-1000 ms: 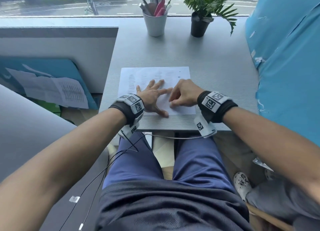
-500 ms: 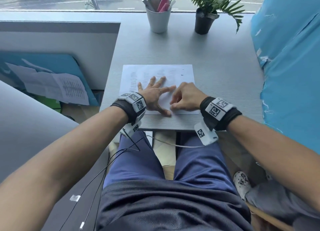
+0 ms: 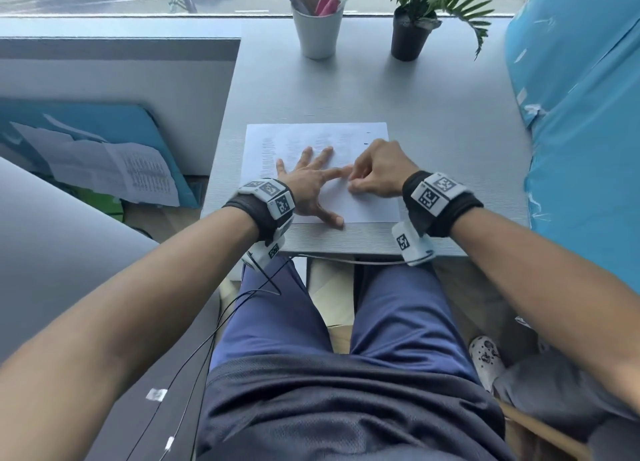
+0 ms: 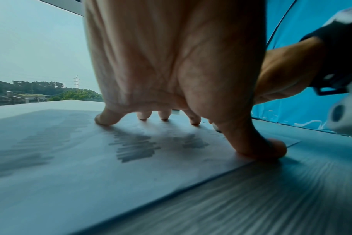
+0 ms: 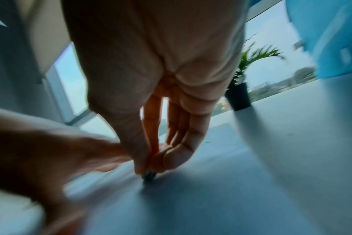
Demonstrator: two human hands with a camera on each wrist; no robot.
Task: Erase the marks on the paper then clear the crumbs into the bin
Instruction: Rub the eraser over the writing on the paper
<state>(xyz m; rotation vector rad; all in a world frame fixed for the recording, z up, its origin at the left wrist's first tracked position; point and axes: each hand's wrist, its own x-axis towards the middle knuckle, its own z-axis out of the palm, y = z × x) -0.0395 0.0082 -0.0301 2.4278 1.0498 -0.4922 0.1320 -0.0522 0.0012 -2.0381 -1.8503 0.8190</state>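
Observation:
A white sheet of paper (image 3: pixel 367 207) lies on the grey desk (image 3: pixel 415 97) near its front edge, with grey pencil scribbles (image 4: pixel 135 146) on it. My left hand (image 3: pixel 308 187) is spread flat on the paper, fingertips (image 4: pixel 109 119) and thumb pressing it down. My right hand (image 3: pixel 377 173) is just to its right, fingers curled, pinching a small dark-tipped eraser (image 5: pixel 149 174) whose tip touches the paper. In the right wrist view the hand (image 5: pixel 151 163) is blurred by motion. No bin shows in any view.
A white cup of pens (image 3: pixel 318 27) and a potted plant (image 3: pixel 410 34) stand at the desk's far edge by the window. A blue-wrapped panel (image 3: pixel 581 131) borders the right side. Loose papers (image 3: pixel 114 169) lie on the floor left of the desk.
The right hand has shifted slightly to and fro over the paper with the eraser. The left hand has stayed spread on the sheet. The head view has tilted a little.

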